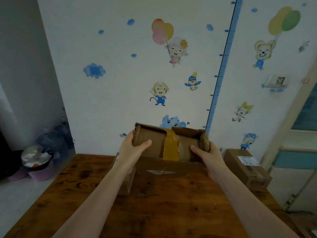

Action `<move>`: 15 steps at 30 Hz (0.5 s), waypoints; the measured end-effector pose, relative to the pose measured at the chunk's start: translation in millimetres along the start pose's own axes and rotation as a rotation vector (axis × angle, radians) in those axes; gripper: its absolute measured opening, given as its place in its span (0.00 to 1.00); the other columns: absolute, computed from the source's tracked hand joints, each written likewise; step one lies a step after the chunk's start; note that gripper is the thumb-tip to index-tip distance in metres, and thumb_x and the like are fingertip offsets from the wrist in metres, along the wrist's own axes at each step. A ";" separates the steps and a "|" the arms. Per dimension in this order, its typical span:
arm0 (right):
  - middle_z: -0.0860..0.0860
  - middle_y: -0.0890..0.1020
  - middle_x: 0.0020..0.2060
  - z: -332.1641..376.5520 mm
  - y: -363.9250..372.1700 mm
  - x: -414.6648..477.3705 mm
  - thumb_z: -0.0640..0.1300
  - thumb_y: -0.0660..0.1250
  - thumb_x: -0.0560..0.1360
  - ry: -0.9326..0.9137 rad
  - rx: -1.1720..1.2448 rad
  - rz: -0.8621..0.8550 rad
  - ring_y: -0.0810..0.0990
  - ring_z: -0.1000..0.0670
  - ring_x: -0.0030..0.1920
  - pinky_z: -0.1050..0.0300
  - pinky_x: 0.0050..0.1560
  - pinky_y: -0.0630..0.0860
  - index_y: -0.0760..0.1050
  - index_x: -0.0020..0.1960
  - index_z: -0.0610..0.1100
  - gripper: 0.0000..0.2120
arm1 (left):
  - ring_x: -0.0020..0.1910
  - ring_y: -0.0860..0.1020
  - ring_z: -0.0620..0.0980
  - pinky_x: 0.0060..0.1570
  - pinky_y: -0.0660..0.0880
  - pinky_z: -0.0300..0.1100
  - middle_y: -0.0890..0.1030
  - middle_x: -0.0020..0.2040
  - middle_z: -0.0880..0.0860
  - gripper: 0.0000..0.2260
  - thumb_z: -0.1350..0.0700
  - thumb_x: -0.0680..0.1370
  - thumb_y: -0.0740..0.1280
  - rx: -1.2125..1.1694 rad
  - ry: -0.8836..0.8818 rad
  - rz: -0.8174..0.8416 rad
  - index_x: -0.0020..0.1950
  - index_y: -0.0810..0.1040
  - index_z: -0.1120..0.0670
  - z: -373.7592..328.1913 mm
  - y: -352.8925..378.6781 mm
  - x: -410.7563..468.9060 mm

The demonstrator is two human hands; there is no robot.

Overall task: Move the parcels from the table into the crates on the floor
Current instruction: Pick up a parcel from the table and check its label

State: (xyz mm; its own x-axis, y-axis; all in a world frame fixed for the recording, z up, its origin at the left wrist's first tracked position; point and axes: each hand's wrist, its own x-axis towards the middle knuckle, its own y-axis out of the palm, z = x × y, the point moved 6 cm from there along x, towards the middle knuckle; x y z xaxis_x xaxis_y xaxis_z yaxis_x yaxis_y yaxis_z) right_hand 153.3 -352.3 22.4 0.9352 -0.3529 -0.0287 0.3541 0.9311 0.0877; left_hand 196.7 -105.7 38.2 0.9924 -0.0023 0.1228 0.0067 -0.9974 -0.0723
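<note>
A worn cardboard parcel (154, 143) with a strip of yellow-brown tape down its middle is held up above the far part of the wooden table (85, 194). My left hand (132, 148) grips its left end and my right hand (207, 153) grips its right end, thumbs on the near face. Under it lies a larger flat cardboard parcel (171, 170) with clear tape on top. A third parcel (247, 167) with a white label sits at the table's right edge. No crate is in view.
A wall with cartoon stickers stands right behind the table. On the floor to the left are a purple basket (41, 172) stuffed with bags and a blue plastic bag (54, 140). A white cabinet (295, 177) stands on the right.
</note>
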 end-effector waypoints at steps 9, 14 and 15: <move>0.48 0.78 0.52 11.6 5.0 1.5 0.39 0.69 0.74 -0.099 0.043 -0.009 0.77 0.47 0.53 0.53 0.48 0.77 0.69 0.63 0.45 0.19 | 0.55 0.77 0.50 0.51 0.77 0.46 0.76 0.61 0.52 0.32 0.51 0.73 0.72 -0.018 -0.058 0.024 0.73 0.62 0.52 -4.7 -6.9 0.7; 0.46 0.77 0.55 12.6 7.2 2.6 0.40 0.67 0.76 -0.099 0.010 -0.001 0.76 0.46 0.56 0.49 0.53 0.77 0.69 0.65 0.43 0.19 | 0.62 0.74 0.55 0.62 0.72 0.55 0.74 0.66 0.55 0.36 0.48 0.71 0.73 0.013 -0.156 0.020 0.74 0.61 0.55 6.0 -7.8 4.9; 0.47 0.77 0.55 11.6 7.3 1.4 0.41 0.67 0.76 -0.082 0.019 -0.007 0.76 0.46 0.56 0.48 0.55 0.76 0.69 0.64 0.45 0.17 | 0.61 0.75 0.54 0.60 0.74 0.54 0.74 0.66 0.55 0.35 0.49 0.71 0.73 -0.005 -0.163 0.023 0.74 0.62 0.55 8.2 -7.9 4.3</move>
State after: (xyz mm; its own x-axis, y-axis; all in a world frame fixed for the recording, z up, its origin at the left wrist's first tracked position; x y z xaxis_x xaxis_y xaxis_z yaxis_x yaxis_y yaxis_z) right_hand 157.1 -347.1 34.6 0.9288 -0.3670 0.0523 0.3602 0.9267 0.1071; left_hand 201.9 -97.3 31.2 0.9991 -0.0132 -0.0411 -0.0160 -0.9975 -0.0684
